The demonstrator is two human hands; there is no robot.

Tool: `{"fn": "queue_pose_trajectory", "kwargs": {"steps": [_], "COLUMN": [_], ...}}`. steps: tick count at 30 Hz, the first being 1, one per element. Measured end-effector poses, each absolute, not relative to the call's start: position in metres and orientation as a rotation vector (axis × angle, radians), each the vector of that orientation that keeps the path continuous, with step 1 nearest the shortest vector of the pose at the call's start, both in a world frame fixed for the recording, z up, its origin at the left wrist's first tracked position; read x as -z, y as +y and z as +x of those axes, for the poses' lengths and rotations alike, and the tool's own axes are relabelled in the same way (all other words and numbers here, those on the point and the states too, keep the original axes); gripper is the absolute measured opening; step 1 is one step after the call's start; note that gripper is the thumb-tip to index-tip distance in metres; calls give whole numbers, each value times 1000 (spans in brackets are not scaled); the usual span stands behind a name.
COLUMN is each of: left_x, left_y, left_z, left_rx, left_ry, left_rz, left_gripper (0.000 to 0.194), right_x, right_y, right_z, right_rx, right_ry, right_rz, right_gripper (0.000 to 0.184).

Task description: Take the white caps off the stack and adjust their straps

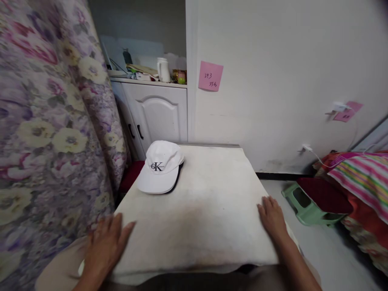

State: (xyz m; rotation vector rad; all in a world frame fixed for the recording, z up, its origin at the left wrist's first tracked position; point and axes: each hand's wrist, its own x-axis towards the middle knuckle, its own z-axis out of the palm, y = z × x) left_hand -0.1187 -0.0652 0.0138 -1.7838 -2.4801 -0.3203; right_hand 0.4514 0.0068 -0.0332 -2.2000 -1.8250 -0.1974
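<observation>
A white cap [162,166] with dark "CK" lettering lies at the far left of the cloth-covered table [209,210], its brim toward me. A dark edge shows under its right side, perhaps another cap beneath. My left hand [106,238] rests flat on the near left edge of the table, thumb apart from the fingers, holding nothing. On the right edge lies my right hand [272,216], flat, fingers stretched forward, also without anything in it. The cap is nearer to my left hand, but neither hand touches it.
A flowered curtain [57,133] hangs close on the left. Behind the table stand a white cabinet [159,113] and a wall with a pink note [210,76]. On the right are a green stool [303,204] with a dark red top and a bed with striped bedding [363,176].
</observation>
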Motion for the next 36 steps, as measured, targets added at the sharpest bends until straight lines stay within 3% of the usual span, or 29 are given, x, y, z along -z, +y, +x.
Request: {"fn": "queue_pose_trajectory", "kwargs": {"steps": [8, 29, 36], "left_x": [-9, 6, 13], "left_y": [-48, -50, -46], "left_z": [6, 1, 38], "left_rx": [232, 246, 338], "left_ry": [-1979, -1806, -1593], "left_rz": [-2384, -2390, -2476], "left_gripper": [65, 64, 58], "right_x": [17, 19, 11], "right_y": [-12, -22, -41], "right_z": [323, 315, 257], "right_rx": [-60, -86, -109], "right_ry": [-2068, -1975, -1969], "right_rz": [-1817, -1839, -1676], "right_gripper": [59, 47, 49]}}
